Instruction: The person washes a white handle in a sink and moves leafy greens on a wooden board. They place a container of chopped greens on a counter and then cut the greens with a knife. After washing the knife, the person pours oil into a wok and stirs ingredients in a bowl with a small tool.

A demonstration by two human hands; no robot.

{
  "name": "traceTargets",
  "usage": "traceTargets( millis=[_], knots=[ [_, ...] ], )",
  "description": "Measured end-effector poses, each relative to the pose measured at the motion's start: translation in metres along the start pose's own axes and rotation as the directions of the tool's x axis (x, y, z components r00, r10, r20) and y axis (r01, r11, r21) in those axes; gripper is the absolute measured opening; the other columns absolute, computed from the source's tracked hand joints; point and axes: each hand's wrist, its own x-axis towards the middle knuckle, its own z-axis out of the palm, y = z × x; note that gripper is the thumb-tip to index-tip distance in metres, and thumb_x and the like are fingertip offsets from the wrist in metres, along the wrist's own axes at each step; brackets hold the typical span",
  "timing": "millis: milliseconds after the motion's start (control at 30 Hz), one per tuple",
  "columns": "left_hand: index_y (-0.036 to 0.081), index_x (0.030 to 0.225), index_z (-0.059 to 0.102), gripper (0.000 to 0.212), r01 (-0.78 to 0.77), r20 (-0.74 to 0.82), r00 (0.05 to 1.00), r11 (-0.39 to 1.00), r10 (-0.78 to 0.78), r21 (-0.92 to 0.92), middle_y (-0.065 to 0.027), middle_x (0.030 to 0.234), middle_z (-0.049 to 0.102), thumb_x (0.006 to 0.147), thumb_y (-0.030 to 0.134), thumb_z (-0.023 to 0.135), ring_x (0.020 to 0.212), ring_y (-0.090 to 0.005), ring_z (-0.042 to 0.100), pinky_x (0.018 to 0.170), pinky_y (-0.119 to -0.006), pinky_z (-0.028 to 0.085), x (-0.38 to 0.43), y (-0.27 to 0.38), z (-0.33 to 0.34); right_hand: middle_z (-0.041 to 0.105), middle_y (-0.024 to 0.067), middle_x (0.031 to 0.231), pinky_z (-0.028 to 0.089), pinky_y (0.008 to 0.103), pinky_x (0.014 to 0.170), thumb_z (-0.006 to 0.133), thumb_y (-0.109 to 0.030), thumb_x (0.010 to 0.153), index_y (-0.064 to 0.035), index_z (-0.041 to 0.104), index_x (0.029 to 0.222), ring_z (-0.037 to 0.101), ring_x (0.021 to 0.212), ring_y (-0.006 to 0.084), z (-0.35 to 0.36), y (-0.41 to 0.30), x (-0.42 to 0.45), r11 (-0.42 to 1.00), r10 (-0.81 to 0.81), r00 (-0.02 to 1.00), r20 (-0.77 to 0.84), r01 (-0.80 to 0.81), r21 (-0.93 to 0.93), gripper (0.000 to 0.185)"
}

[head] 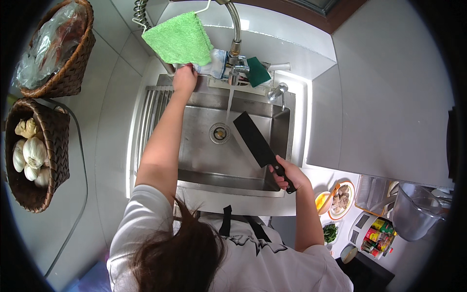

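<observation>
My right hand (292,173) grips the black handle of a cleaver (253,137). Its dark, broad blade hangs over the right half of a stainless steel sink (197,153) and points up and left. A stream of water (230,104) runs from the tap (233,77) towards the sink drain (220,133), to the left of the blade. My left hand (185,78) reaches to the back edge of the sink, just under a hanging green towel (178,38). Its fingertips are partly hidden by the towel, near a white and blue cloth (215,65).
A roll-up drying rack (153,113) covers the sink's left side. A green scouring pad (258,72) and a soap dispenser (278,91) stand behind it. Wicker baskets, one with garlic (34,151), hang left. A plate of meat (342,200) and a bowl of egg (322,200) lie right.
</observation>
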Motion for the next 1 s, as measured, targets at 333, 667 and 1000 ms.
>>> traceTargets(
  millis=[333, 667, 1000],
  knots=[
    [0.003, 0.07, 0.062, 0.032, 0.157, -0.007, 0.987, 0.965, -0.162, -0.212, -0.0186, 0.069, 0.061, 0.079, 0.034, 0.059, 0.068, -0.0369, 0.06, 0.06, -0.045, 0.047, -0.062, 0.004, -0.005, 0.03, -0.0026, 0.044, 0.02, 0.0209, 0.028, 0.03, -0.052, 0.091, -0.0103, 0.045, 0.081, 0.024, 0.03, 0.0063, -0.017, 0.046, 0.005, 0.869, -0.126, 0.93, 0.345, -0.064, 0.49, 0.045],
    [0.015, 0.14, 0.016, 0.09, 0.087, 0.44, 0.892, 0.995, -0.1, 0.051, -0.0203, 0.142, 0.014, 0.067, 0.02, 0.07, 0.131, -0.0385, 0.014, 0.096, -0.067, 0.007, -0.272, 0.043, -0.022, 0.052, 0.0096, 0.055, 0.041, 0.0358, 0.043, 0.047, -0.048, 0.086, -0.0025, 0.051, 0.081, 0.053, 0.047, 0.0231, 0.015, 0.032, 0.026, 0.585, -0.36, 0.929, -0.084, 0.154, -0.796, 0.046],
    [0.004, 0.132, 0.025, 0.077, 0.159, -0.307, 0.923, 0.956, -0.233, -0.248, -0.0201, 0.135, 0.024, 0.067, 0.008, 0.065, 0.128, -0.0351, 0.021, 0.103, -0.048, 0.017, -0.344, 0.041, -0.141, 0.06, 0.0056, 0.066, 0.045, 0.0346, 0.052, 0.064, -0.042, 0.074, -0.0076, 0.06, 0.083, 0.059, 0.059, 0.0246, 0.094, 0.017, -0.003, -0.319, -0.779, 0.477, 0.408, 0.259, -0.912, 0.036]
  ],
)
